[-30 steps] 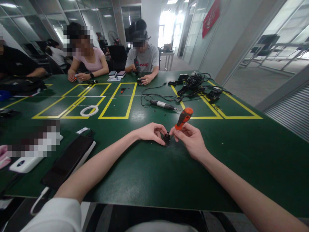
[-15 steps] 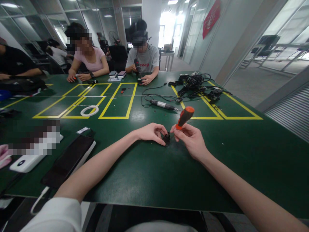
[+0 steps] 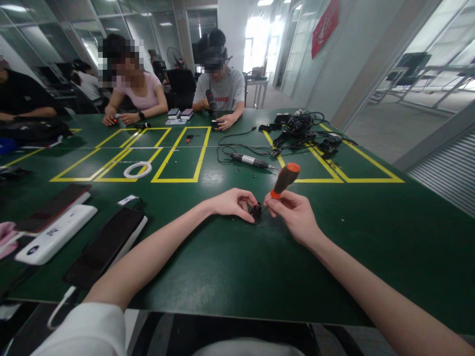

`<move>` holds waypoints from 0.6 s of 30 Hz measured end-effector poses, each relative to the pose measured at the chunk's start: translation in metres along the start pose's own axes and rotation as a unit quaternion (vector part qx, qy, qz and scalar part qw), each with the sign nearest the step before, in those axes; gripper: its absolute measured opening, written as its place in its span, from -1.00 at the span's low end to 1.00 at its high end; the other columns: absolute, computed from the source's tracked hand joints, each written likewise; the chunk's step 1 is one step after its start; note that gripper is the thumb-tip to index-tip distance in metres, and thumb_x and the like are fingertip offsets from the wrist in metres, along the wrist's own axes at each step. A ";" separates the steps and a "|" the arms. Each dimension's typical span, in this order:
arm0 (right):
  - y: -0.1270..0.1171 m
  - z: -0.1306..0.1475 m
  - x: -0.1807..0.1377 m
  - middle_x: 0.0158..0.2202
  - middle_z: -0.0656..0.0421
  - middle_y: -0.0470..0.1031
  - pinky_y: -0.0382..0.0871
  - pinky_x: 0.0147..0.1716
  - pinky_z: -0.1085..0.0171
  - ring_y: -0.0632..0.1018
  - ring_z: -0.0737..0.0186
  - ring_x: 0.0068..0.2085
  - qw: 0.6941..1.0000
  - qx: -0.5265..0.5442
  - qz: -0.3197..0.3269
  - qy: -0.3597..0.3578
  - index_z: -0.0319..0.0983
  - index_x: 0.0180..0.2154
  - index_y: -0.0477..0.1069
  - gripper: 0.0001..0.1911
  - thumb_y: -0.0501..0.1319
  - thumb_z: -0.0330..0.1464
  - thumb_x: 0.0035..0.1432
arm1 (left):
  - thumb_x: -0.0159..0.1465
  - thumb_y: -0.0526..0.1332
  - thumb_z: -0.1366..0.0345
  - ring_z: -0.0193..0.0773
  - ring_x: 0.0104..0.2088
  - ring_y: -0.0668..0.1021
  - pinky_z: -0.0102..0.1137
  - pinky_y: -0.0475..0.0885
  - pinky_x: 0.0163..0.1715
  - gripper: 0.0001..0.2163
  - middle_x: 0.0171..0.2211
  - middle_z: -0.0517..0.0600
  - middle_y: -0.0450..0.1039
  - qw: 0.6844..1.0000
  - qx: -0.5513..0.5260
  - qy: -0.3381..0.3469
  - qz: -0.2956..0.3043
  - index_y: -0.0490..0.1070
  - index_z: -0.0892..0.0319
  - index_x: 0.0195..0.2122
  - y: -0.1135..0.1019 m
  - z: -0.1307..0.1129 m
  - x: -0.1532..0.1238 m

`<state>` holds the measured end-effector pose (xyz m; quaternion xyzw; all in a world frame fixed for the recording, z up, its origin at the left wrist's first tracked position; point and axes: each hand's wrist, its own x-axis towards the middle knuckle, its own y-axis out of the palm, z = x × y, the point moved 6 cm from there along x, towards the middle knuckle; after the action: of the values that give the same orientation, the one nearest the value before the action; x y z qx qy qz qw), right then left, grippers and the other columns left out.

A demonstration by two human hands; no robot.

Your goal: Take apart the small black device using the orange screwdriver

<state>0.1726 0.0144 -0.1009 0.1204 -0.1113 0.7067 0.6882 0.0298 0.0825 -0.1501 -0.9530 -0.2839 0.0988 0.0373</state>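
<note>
Pinching the black part [image 3: 257, 214], nearer you than the silver-banded tool [image 3: 250, 160], is your left hand [image 3: 236, 202]; your right hand [image 3: 295, 212] grips the orange screwdriver [image 3: 285, 179], whose slant could cause slipping if the pinch loosens.

Lower left of the frame, I see a white power strip [image 3: 57, 236] beside a black slab-shaped device [image 3: 106, 247]. Left of centre, from here I make out a white ring [image 3: 149, 167] flat on the green table [image 3: 208, 277]. Black cables [image 3: 299, 129] tangle above and right of centre; a red banner [image 3: 325, 27] hangs upper right.
</note>
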 end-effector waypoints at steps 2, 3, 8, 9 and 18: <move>0.001 0.000 0.001 -0.55 0.21 0.49 0.37 -0.53 0.25 0.41 0.31 -0.56 1.000 -0.006 0.012 0.000 -0.19 -0.44 0.58 -0.56 0.46 0.06 0.04 | -0.15 0.62 0.23 -0.39 -0.47 0.57 -0.47 0.41 -0.40 -0.47 -0.42 -0.10 0.58 1.000 -0.001 0.001 0.001 0.47 0.23 -0.19 0.000 0.001 0.000; 0.002 -0.001 0.001 -0.55 0.20 0.50 0.39 -0.51 0.25 0.42 0.31 -0.56 1.000 -0.003 0.020 0.001 -0.19 -0.43 0.58 -0.55 0.43 0.07 0.08 | -0.14 0.62 0.23 -0.39 -0.47 0.56 -0.47 0.41 -0.41 -0.48 -0.41 -0.09 0.58 1.000 0.001 0.001 0.002 0.47 0.24 -0.19 0.000 0.001 0.000; 0.006 -0.001 -0.001 -0.46 0.21 0.58 0.43 -0.46 0.25 0.47 0.31 -0.54 0.998 0.052 0.038 0.006 -0.16 -0.26 0.48 -0.60 0.43 0.01 0.13 | -0.11 0.60 0.25 -0.42 -0.48 0.55 -0.49 0.39 -0.43 -0.53 -0.42 -0.09 0.58 1.000 0.015 0.001 0.001 0.47 0.25 -0.22 0.001 -0.002 -0.001; 0.007 -0.001 -0.002 -0.47 0.23 0.58 0.41 -0.47 0.27 0.46 0.31 -0.54 0.998 0.051 0.040 0.008 -0.16 -0.27 0.45 -0.60 0.45 0.00 0.11 | -0.12 0.60 0.25 -0.42 -0.48 0.55 -0.49 0.40 -0.42 -0.53 -0.41 -0.09 0.58 1.000 0.014 0.001 -0.002 0.47 0.25 -0.23 0.000 -0.002 -0.001; 0.006 -0.004 0.002 -0.45 0.20 0.56 0.36 -0.49 0.27 0.43 0.33 -0.55 0.998 0.045 0.042 0.006 -0.17 -0.32 0.43 -0.57 0.34 0.06 0.21 | -0.13 0.62 0.22 -0.40 -0.48 0.56 -0.48 0.40 -0.42 -0.49 -0.44 -0.10 0.57 1.000 0.009 -0.006 -0.001 0.47 0.24 -0.20 0.001 -0.001 -0.002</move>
<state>0.1666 0.0170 -0.1042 0.1426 -0.0799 0.7400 0.6524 0.0285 0.0806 -0.1484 -0.9516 -0.2847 0.1071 0.0442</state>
